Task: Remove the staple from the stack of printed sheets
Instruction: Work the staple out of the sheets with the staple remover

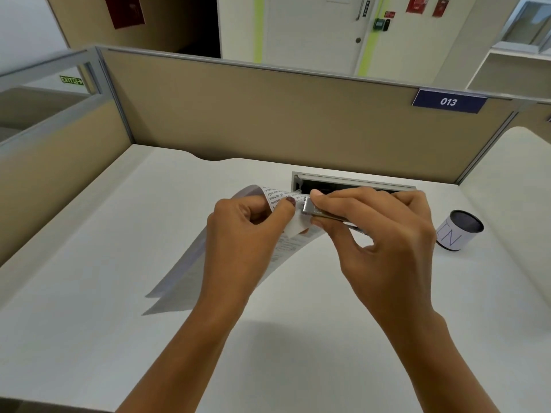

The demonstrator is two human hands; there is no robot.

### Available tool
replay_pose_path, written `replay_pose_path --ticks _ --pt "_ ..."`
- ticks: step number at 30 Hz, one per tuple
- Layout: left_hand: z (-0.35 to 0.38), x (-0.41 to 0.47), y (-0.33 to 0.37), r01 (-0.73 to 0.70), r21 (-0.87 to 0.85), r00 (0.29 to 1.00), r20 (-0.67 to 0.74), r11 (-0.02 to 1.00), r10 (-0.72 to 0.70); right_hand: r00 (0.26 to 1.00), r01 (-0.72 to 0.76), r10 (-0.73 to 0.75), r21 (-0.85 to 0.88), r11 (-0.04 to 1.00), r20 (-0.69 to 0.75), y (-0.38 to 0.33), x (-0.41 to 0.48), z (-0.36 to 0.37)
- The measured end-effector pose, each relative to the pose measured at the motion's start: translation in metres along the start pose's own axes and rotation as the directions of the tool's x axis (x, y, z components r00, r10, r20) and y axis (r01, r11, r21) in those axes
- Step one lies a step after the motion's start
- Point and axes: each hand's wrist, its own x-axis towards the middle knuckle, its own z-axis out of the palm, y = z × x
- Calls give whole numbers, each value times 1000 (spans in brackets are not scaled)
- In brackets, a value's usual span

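Note:
My left hand (244,234) pinches the top corner of a stack of printed sheets (185,272), lifted above the white desk (89,263) with the far end curling over. My right hand (375,234) grips a small metal stapler (316,210), thumb on top, with its front end pressed against the same paper corner beside my left thumb. The staple itself is hidden between the tool and my fingers.
A small cylindrical container (459,231) wrapped in white paper with lettering stands on the desk to the right. A rectangular cable slot (354,183) is cut into the desk just behind my hands. Tan cubicle partitions (268,120) close off the back and left.

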Motion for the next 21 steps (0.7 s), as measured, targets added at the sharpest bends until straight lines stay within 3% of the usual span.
replay_pose_path --ticks 14,17,21 --pt "-5 3 -3 0 48 997 72 999 -4 949 312 -307 -92 946 71 6 14 -3" --pt "-8 6 -2 24 15 997 79 1000 -25 964 264 -261 -41 964 56 7 16 -2" --pt "-7 8 0 91 -85 992 99 992 -82 995 28 -37 110 994 87 7 12 -1"
